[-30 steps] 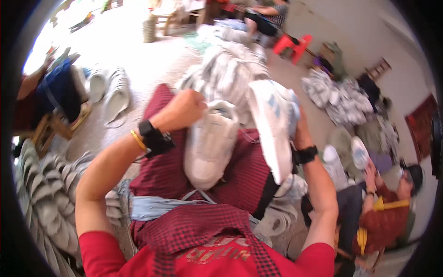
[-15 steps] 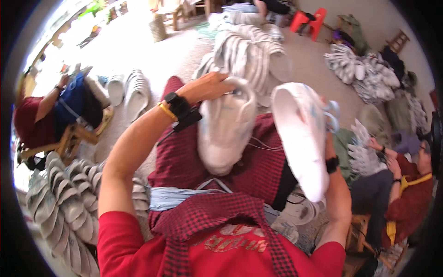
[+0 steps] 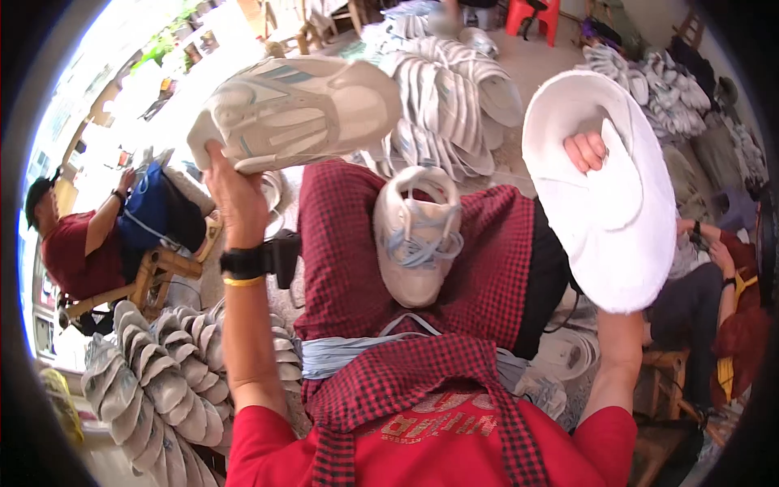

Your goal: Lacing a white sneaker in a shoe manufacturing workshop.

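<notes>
My left hand (image 3: 231, 191), closed and raised at the left, grips the end of a cream shoe upper (image 3: 357, 101) with grey-blue trim. It lies sideways in the air with no laces visible. A thin thread stretches from beside it toward the right. My right hand (image 3: 586, 152) holds a white shoe upper (image 3: 621, 252), its pale underside facing me. Curled fingers show through its opening; the rest of that hand is hidden. Between them, a white shoe (image 3: 418, 243) with tied blue laces rests on my lap, toe toward me, touched by neither hand.
Nested shoe uppers (image 3: 438, 97) lie on the floor ahead, and more rows (image 3: 162, 373) stand at lower left. A person (image 3: 81, 252) sits at the left; another person's arm (image 3: 722, 264) shows at the right. A red stool (image 3: 531, 20) stands at the back.
My left hand has moved left and up from a shoe collar over my lap, and holds an upper out sideways. My right hand has risen, turning its upper's underside toward me.
</notes>
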A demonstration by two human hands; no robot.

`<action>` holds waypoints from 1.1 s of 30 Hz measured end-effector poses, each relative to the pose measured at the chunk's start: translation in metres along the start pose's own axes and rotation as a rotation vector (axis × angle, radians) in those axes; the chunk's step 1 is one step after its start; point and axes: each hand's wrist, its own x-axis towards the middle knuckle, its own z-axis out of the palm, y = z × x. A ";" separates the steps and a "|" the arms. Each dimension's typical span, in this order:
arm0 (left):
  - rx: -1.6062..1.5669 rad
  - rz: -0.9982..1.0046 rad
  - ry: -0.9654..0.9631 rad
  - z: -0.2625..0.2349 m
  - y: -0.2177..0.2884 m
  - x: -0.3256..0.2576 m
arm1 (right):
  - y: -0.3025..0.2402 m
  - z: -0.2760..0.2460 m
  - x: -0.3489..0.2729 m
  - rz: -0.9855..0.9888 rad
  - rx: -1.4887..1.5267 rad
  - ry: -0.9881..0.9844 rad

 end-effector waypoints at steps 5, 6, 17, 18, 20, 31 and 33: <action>-0.053 0.140 -0.333 -0.003 -0.038 0.008 | 0.004 0.005 -0.007 0.027 -0.037 -0.010; 0.171 0.331 -0.431 0.000 -0.038 0.005 | 0.004 0.005 -0.010 0.039 -0.038 -0.017; -0.138 0.423 0.203 0.060 -0.019 0.012 | 0.016 0.016 -0.024 0.122 -0.037 -0.094; -0.117 0.442 0.209 0.063 -0.018 0.014 | 0.017 0.016 -0.023 0.127 -0.037 -0.098; 0.036 0.514 0.235 0.073 -0.014 0.020 | 0.018 0.015 -0.022 0.127 -0.039 -0.109; -0.632 -0.552 -0.289 0.035 -0.006 0.031 | 0.019 0.020 0.004 0.060 -0.022 -0.149; -0.761 -0.626 -0.444 0.023 -0.012 0.027 | 0.019 0.022 0.018 0.009 -0.018 -0.149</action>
